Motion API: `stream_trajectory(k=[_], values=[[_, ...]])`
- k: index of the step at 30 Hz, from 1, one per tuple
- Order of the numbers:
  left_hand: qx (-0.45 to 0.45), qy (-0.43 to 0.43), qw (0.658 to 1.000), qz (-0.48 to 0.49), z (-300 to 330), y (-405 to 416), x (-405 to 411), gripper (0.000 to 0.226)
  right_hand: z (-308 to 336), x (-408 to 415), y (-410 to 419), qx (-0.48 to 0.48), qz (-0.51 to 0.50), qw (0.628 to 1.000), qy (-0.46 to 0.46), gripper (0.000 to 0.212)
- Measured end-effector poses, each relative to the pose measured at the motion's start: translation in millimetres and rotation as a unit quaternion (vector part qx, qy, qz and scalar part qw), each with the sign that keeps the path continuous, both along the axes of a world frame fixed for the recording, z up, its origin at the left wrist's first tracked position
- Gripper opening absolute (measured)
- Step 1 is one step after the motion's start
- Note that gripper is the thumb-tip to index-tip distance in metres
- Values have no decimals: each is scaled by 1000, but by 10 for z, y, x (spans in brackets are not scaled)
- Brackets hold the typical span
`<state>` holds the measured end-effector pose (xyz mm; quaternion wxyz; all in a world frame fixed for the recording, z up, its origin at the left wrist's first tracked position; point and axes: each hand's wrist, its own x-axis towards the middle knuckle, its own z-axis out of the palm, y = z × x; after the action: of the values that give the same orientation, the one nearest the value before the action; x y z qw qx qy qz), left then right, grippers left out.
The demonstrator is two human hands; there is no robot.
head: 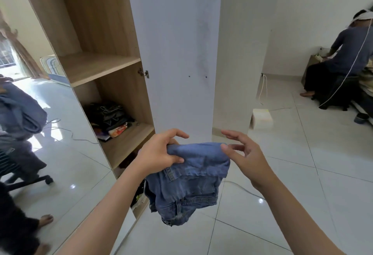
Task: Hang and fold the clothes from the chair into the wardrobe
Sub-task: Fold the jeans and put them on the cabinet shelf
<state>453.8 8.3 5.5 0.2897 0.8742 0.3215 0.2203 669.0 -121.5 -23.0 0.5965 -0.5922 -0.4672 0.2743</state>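
Two hands share the folded jeans (193,176) in the air before the open wardrobe (105,67): your left hand (159,153) grips the top fold, thumb over it, while your right hand (240,151) only touches the far edge, fingers spread loose. Close the right on that edge, level the bundle, then slide it onto the shelf (129,141) beside the stacked clothes (110,120).

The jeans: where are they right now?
In the head view, the jeans hang low in the middle, gripped by the left hand and touched by the right hand, before the open wardrobe door.
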Motion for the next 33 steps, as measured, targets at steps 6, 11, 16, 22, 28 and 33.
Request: stream_trajectory(k=[6, 11, 16, 22, 28, 33], values=[[4, 25, 1000, 8, -344, 86, 50, 57, -182, 15, 80, -67, -42, 996, 36, 23], [8, 13, 1000, 18, -514, 113, 45, 57, -416, -34, 148, -176, 41, 982, -62, 59], [-15, -6, 1000, -9, -619, 170, -12, 55, -524, -135, 262, -197, 121, 973, -5, 77], [28, 23, 999, 32, -811, 191, -118, 53, -690, -292, 356, -143, 96, 985, 36, 40], [-27, 29, 978, 207, -967, 39, -346, 61, -822, -333, 446, -133, 85, 987, -17, 42], [-352, -15, 915, 196, -964, -148, -518, 49, -917, -332, 481, -134, 74, 986, -68, 42]])
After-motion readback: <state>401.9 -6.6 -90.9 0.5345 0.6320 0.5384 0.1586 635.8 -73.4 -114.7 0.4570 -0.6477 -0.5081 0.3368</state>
